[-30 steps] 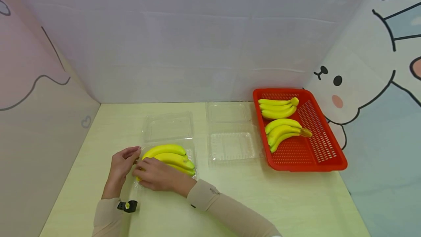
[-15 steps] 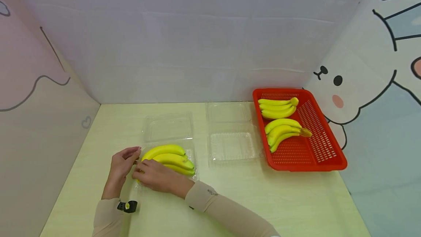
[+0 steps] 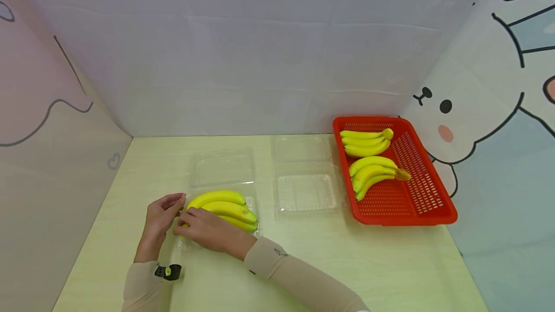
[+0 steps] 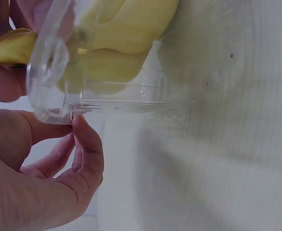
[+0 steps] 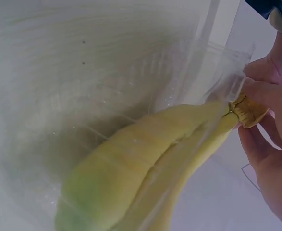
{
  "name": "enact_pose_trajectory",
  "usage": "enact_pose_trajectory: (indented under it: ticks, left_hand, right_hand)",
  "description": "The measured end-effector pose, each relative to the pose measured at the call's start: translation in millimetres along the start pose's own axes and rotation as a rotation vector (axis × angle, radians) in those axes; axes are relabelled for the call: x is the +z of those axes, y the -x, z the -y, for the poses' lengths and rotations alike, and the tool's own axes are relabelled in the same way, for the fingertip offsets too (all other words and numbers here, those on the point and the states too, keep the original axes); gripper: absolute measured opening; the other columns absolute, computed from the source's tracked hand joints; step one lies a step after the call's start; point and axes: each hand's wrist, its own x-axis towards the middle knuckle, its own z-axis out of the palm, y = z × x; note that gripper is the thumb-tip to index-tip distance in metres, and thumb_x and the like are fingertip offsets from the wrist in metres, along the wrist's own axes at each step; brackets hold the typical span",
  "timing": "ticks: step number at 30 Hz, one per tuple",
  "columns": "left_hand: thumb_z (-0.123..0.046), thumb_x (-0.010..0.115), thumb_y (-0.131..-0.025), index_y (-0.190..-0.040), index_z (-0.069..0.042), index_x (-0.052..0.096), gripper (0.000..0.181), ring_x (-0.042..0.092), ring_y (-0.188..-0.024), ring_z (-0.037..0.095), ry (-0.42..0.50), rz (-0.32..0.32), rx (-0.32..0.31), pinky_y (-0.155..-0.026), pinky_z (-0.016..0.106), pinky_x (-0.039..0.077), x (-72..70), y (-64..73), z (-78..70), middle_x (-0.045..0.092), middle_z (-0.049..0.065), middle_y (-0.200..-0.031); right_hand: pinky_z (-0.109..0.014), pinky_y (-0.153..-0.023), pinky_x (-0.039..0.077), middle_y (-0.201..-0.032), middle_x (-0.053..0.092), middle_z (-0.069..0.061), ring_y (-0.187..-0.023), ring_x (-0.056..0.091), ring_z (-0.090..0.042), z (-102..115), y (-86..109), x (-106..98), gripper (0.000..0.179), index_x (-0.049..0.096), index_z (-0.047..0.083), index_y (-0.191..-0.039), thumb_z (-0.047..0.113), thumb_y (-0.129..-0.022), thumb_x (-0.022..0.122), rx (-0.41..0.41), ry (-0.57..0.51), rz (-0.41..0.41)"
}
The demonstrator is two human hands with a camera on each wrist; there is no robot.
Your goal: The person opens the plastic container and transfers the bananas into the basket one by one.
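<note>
A bunch of yellow bananas (image 3: 225,208) lies in the near half of a clear plastic clamshell box (image 4: 189,91), whose lid (image 3: 222,166) is folded back flat behind it. My left hand (image 3: 160,218) pinches the box's rim at the left end between thumb and fingertip, as the left wrist view shows. With its fingers round the brown stem (image 5: 250,111), my right hand (image 3: 210,231) holds the bunch at that same end. The stem sticks out past the box wall in both wrist views. From the head camera, my right hand covers the stem and part of the bananas.
To the right lies a second open clear clamshell box (image 3: 307,191) with nothing in it. Beyond it stands a red perforated basket (image 3: 427,196) holding two banana bunches, one upper bunch (image 3: 366,143) and one lower bunch (image 3: 374,173). Walls enclose the table's back and sides.
</note>
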Motion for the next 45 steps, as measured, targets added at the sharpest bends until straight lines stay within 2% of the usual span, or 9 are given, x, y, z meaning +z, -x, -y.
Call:
enact_pose_trajectory:
  ticks: [7, 17, 24, 31, 36, 45]
  left_hand:
    - [-0.021, 0.064, -0.103, -0.133, 0.008, 0.062, 0.042, 0.062, -0.076, 0.002, 0.009, -0.008, 0.012, -0.071, 0.018, 0.054, 0.1, -0.1, 1.3, 0.073, 0.014, -0.112]
    - [-0.024, 0.064, -0.103, -0.134, 0.007, 0.062, 0.043, 0.062, -0.077, 0.002, -0.004, -0.01, 0.022, -0.071, 0.018, 0.054, 0.7, -0.4, 2.7, 0.072, 0.017, -0.115]
    - [-0.025, 0.065, -0.103, -0.134, 0.007, 0.061, 0.045, 0.063, -0.075, 0.003, 0.008, 0.002, 0.012, -0.069, 0.019, 0.054, -0.5, 0.0, 1.4, 0.073, 0.006, -0.106]
    - [-0.025, 0.064, -0.103, -0.134, 0.008, 0.06, 0.045, 0.063, -0.076, 0.002, 0.024, 0.011, 0.018, -0.07, 0.019, 0.055, -0.7, -0.2, -0.8, 0.073, 0.006, -0.106]
    - [-0.022, 0.065, -0.103, -0.133, 0.009, 0.061, 0.044, 0.063, -0.077, 0.001, 0.038, 0.005, 0.021, -0.07, 0.018, 0.056, -0.1, -0.6, -1.5, 0.072, 0.002, -0.103]
    - [-0.022, 0.064, -0.103, -0.133, 0.007, 0.062, 0.041, 0.06, -0.079, 0.0, 0.009, -0.017, 0.01, -0.071, 0.018, 0.055, 1.9, -0.5, -1.9, 0.072, 0.012, -0.111]
  right_hand:
    - [-0.015, -0.103, 0.04, -0.129, 0.062, 0.008, -0.117, 0.055, -0.009, -2.7, -0.2, -7.9, 0.025, 0.067, 0.025, -0.129, 0.018, -0.109, 0.053, -0.002, 0.037, 0.004]
    - [-0.013, -0.097, 0.043, -0.127, 0.063, 0.005, -0.111, 0.058, -0.01, -9.1, 4.2, -18.9, 0.024, 0.067, 0.023, -0.126, 0.015, -0.108, 0.055, -0.009, 0.021, -0.051]
    - [-0.012, -0.095, 0.045, -0.127, 0.063, 0.005, -0.112, 0.059, -0.009, -12.4, 5.4, -25.3, 0.023, 0.067, 0.023, -0.127, 0.018, -0.106, 0.058, 0.005, 0.028, -0.055]
    - [-0.01, -0.091, 0.046, -0.125, 0.064, 0.006, -0.109, 0.059, -0.008, -16.8, 8.8, -39.2, 0.026, 0.067, 0.023, -0.13, 0.02, -0.105, 0.06, 0.017, 0.071, -0.067]
    - [-0.011, -0.093, 0.046, -0.124, 0.064, 0.006, -0.11, 0.059, -0.009, -20.6, 11.7, -44.4, 0.029, 0.068, 0.024, -0.133, 0.019, -0.105, 0.062, 0.025, 0.085, -0.068]
    - [-0.011, -0.092, 0.046, -0.12, 0.064, 0.005, -0.107, 0.06, -0.011, -26.0, 16.4, -49.6, 0.03, 0.067, 0.024, -0.134, 0.016, -0.105, 0.061, 0.02, 0.106, -0.082]
